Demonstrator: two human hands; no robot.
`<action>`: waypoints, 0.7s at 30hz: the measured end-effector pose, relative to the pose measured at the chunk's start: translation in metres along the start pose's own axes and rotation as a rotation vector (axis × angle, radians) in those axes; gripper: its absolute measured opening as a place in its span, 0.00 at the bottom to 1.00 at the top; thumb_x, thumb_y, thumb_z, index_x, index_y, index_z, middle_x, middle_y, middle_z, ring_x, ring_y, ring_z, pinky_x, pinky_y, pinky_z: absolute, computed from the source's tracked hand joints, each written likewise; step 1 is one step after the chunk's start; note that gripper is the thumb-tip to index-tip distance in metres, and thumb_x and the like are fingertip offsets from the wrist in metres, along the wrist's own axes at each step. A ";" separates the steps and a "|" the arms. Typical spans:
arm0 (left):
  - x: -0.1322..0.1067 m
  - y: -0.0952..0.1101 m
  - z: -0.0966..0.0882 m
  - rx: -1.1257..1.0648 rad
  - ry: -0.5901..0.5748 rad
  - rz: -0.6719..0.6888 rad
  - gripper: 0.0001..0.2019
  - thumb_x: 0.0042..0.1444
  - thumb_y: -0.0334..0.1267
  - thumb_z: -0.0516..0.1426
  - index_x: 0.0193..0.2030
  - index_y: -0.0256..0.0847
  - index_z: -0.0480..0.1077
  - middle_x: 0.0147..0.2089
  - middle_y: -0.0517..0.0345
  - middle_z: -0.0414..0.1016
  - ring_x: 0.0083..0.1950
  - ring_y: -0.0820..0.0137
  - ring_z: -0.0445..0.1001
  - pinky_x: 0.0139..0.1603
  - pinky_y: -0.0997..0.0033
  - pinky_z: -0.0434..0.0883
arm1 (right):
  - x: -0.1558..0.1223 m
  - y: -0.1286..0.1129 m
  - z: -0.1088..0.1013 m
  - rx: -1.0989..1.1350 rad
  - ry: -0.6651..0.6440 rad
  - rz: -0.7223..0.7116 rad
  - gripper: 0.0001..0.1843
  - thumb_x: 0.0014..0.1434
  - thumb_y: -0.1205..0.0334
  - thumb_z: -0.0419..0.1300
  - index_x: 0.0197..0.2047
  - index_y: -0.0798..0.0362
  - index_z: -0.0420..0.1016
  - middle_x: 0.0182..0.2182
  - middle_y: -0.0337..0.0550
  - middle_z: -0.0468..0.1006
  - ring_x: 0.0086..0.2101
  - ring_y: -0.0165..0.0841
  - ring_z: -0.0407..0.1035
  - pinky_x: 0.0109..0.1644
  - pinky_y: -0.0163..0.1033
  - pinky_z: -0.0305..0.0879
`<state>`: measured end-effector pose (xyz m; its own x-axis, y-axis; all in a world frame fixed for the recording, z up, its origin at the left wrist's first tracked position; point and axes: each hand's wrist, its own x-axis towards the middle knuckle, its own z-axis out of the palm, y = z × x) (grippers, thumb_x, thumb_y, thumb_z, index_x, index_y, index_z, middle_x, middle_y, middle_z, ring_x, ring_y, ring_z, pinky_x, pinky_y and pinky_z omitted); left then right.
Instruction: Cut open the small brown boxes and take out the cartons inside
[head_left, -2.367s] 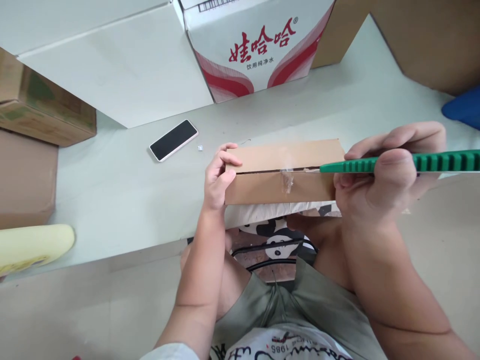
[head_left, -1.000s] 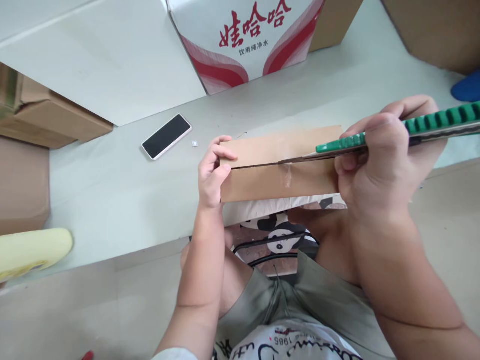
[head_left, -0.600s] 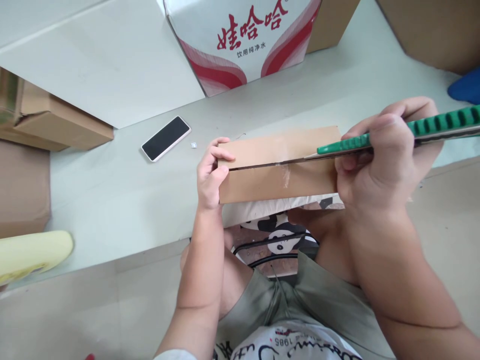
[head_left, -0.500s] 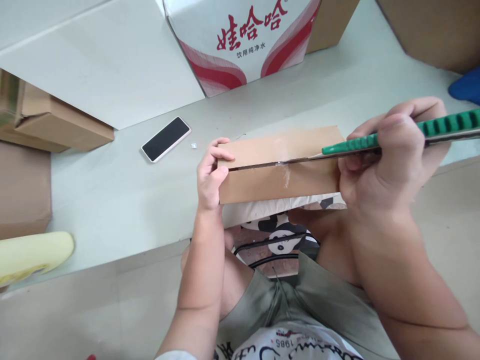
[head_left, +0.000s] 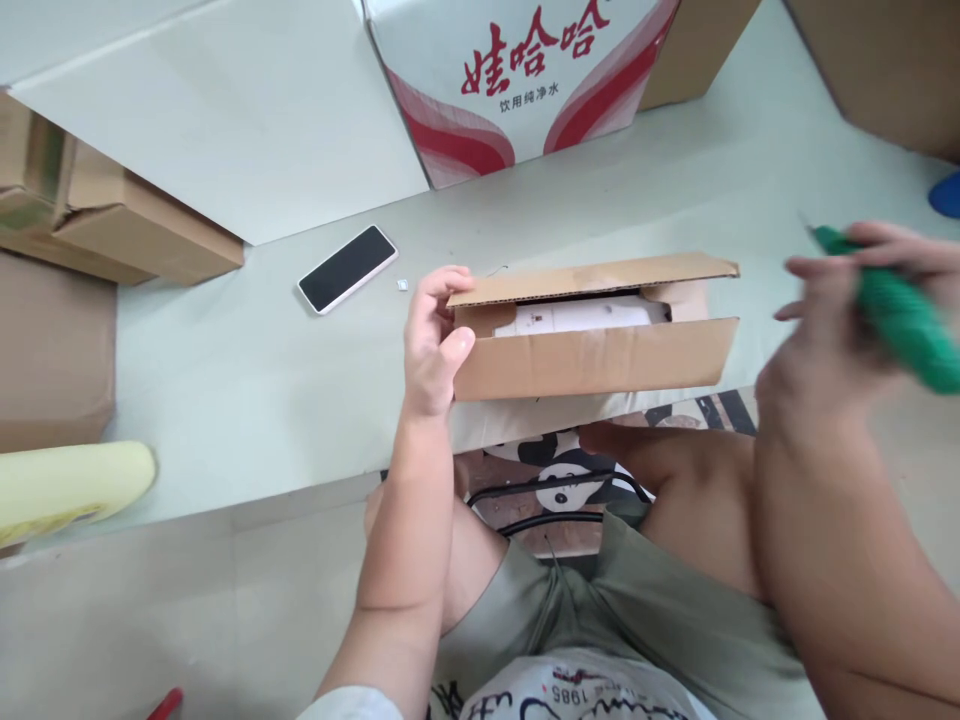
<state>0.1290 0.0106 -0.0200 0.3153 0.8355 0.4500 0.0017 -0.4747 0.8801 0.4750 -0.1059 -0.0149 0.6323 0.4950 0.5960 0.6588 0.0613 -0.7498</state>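
A long cardboard box (head_left: 592, 362) rests near the table's front edge with its top flaps parted. Through the gap a white item (head_left: 577, 315) shows inside; its kind is hidden. My left hand (head_left: 437, 340) grips the box's left end, thumb on the near flap and fingers at the far one. To the right of the box, apart from it, my right hand (head_left: 832, 320) is closed around a green utility knife (head_left: 900, 310). The knife is blurred by motion, its thin blade pointing up and to the left.
Behind the box lies a phone (head_left: 349, 270) beside a tiny white square (head_left: 403, 285). A white and red carton (head_left: 517, 110) stands at the back of the table (head_left: 300, 400). Brown cartons (head_left: 157, 235) stand at left, near a pale yellow rounded object (head_left: 75, 490).
The knife has left the box's seam and moved right with my right hand. The box's flaps have come apart, exposing the white item. My left hand keeps its hold.
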 end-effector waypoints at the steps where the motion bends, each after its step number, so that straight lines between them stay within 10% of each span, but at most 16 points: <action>1: 0.002 0.001 -0.003 0.036 0.024 0.025 0.30 0.56 0.70 0.60 0.57 0.56 0.68 0.62 0.51 0.71 0.61 0.54 0.77 0.55 0.53 0.78 | -0.003 0.000 0.007 -0.053 -0.051 -0.075 0.23 0.57 0.37 0.64 0.44 0.47 0.72 0.50 0.49 0.78 0.51 0.48 0.79 0.55 0.65 0.77; 9: 0.005 0.091 -0.004 0.328 0.246 0.388 0.12 0.61 0.54 0.62 0.44 0.50 0.72 0.44 0.59 0.72 0.51 0.62 0.76 0.54 0.49 0.74 | -0.013 -0.017 0.033 -0.397 -0.719 0.221 0.21 0.62 0.55 0.59 0.56 0.52 0.74 0.70 0.63 0.66 0.69 0.50 0.65 0.68 0.57 0.69; 14: -0.009 0.131 0.034 0.589 -0.173 0.400 0.08 0.60 0.34 0.62 0.46 0.45 0.74 0.47 0.53 0.78 0.48 0.62 0.79 0.49 0.55 0.75 | -0.012 -0.020 0.031 -0.502 -0.843 0.272 0.30 0.61 0.63 0.56 0.66 0.58 0.68 0.76 0.69 0.54 0.74 0.54 0.58 0.66 0.60 0.71; 21: -0.010 0.121 0.046 0.780 -0.247 0.249 0.10 0.62 0.33 0.59 0.48 0.45 0.77 0.49 0.55 0.83 0.46 0.61 0.80 0.49 0.58 0.69 | -0.017 -0.004 0.031 -0.493 -0.897 0.242 0.29 0.66 0.59 0.53 0.68 0.55 0.65 0.72 0.64 0.63 0.77 0.50 0.48 0.73 0.63 0.65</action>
<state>0.1692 -0.0677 0.0748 0.5907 0.6401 0.4913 0.5289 -0.7670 0.3634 0.4491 -0.0876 -0.0311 0.3684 0.9196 -0.1367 0.7755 -0.3851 -0.5002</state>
